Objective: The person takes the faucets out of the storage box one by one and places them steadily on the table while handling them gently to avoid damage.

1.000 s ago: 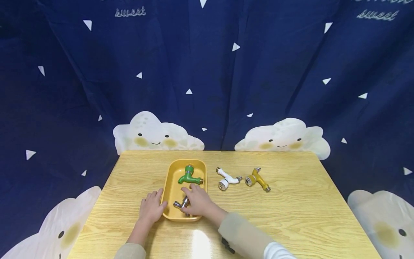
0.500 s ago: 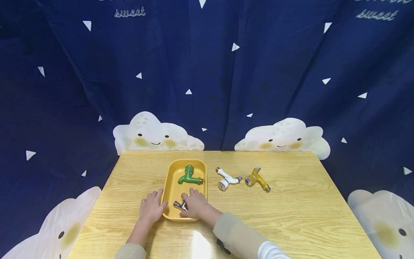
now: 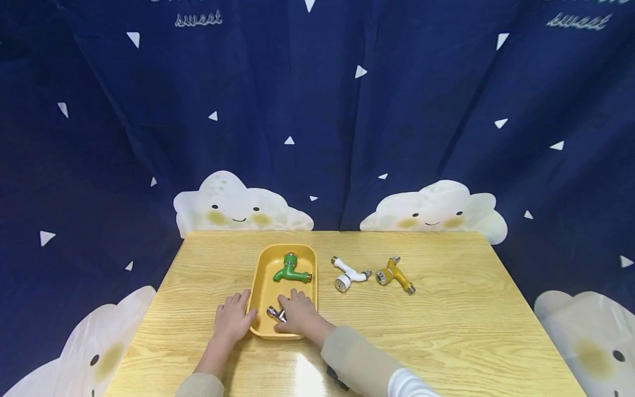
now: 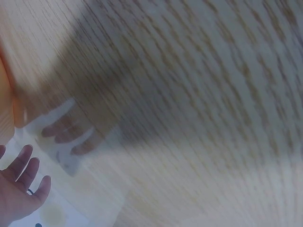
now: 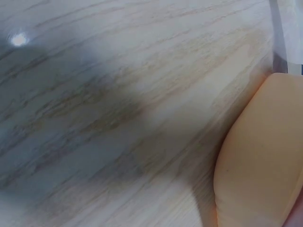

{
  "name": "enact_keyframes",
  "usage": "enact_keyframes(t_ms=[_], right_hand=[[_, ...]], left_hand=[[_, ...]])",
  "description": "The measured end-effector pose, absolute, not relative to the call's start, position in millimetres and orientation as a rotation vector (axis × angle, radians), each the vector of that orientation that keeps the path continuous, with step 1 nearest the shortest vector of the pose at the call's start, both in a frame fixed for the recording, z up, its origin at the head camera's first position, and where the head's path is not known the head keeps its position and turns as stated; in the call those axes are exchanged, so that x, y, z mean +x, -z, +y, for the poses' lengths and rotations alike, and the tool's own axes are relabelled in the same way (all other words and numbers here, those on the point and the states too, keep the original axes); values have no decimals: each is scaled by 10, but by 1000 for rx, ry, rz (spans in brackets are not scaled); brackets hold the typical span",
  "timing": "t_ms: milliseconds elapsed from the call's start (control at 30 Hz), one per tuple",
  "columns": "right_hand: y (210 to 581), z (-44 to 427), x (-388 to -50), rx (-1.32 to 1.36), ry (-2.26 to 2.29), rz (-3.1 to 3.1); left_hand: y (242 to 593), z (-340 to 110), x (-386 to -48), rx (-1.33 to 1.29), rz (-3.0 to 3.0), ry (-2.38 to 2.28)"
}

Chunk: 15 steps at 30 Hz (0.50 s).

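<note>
- Dipping into the tray (image 3: 265,292) with the right hand (image 3: 299,314), now a touch lower and nearer the person than a second ago, further back from the green tap and covering more of the chrome tap (image 3: 276,314).
- Curving thumb and fingers round that chrome tap at the tray's near end; apparently holding, though impossible to tell how firmly with the contact hidden beneath.
- Reading, as a judgement, as a closer hold, with barely any shift in the tap itself.
- Steadying, it seems, with the left hand (image 3: 233,317): resting at the tray's left rim, fingers loosely apart, unmoved over that same second.
- Gleaming between the fingers, shiny metal, rounded and pipe-like.
- Lying farther up inside the tray, glossy green: the green tap (image 3: 290,271), brassy at its threaded end.
- Showing smooth yellow sides with rounded corners all round the tray; filling the right wrist view's edge with a plain curved wall.
- Just outside, to the right: the white tap (image 3: 350,274), then the yellow tap (image 3: 395,274), both branching, both metal-tipped.
- Spreading underneath, streaky wood grain on the glossy table (image 3: 446,320).
- Hanging behind, creased dark-blue cloth (image 3: 317,99) with white triangles and smiling clouds.
</note>
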State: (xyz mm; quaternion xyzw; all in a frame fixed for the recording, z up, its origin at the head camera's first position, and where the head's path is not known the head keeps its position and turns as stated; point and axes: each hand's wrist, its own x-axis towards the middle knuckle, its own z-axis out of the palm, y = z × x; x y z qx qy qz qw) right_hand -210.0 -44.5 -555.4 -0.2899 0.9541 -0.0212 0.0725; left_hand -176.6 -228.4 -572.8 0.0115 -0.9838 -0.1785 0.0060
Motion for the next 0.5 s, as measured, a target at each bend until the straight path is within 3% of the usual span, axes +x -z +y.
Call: enact_keyframes(t_ms=[500], right_hand=[[5598,-513,-2091,-797,83,2918]], left_hand=[[5730,-2284,-1759,28,-3080,549]])
